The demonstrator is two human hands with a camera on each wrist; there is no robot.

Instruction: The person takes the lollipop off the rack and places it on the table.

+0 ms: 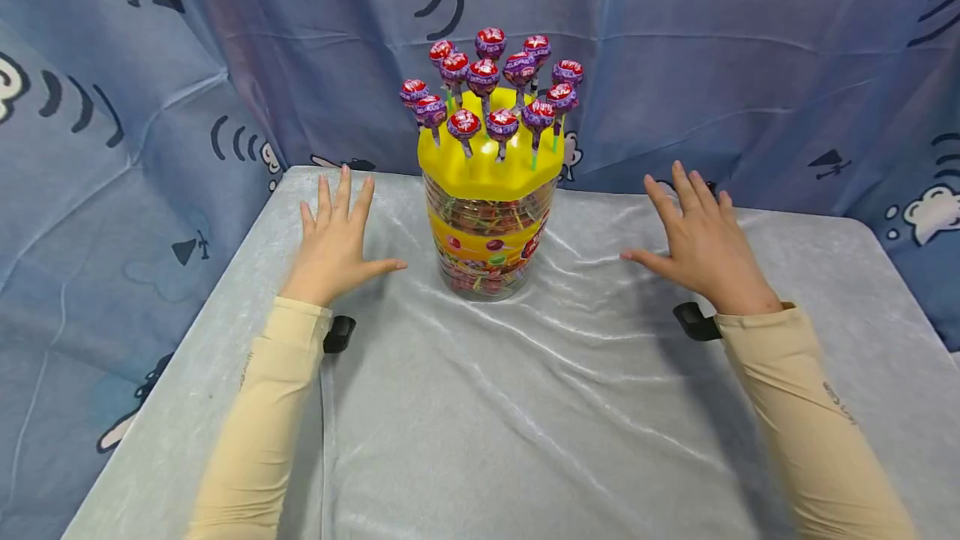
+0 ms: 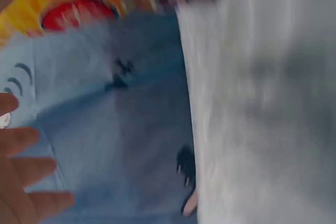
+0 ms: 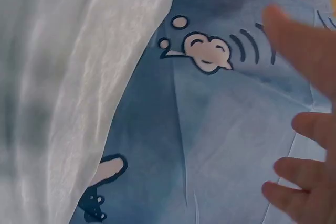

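A clear plastic jar (image 1: 487, 219) with a yellow lid (image 1: 480, 177) stands upright at the back middle of the table. Several lollipops (image 1: 482, 77) in red and purple wrappers stick up out of the lid. More candy shows through the jar's wall. To the left of the jar, my left hand (image 1: 327, 244) is spread with fingers straight, touching nothing I can see. On the other side my right hand (image 1: 705, 244) is likewise spread, apart from the jar. In the left wrist view, part of the jar's label (image 2: 79, 11) appears, blurred, at the top.
A pale grey cloth (image 1: 510, 440) with creases covers the table. Behind and to the left hangs a blue patterned curtain (image 1: 675, 48), close behind the jar. Black wrist mounts (image 1: 693, 321) show beside both cream sleeves (image 1: 795, 407).
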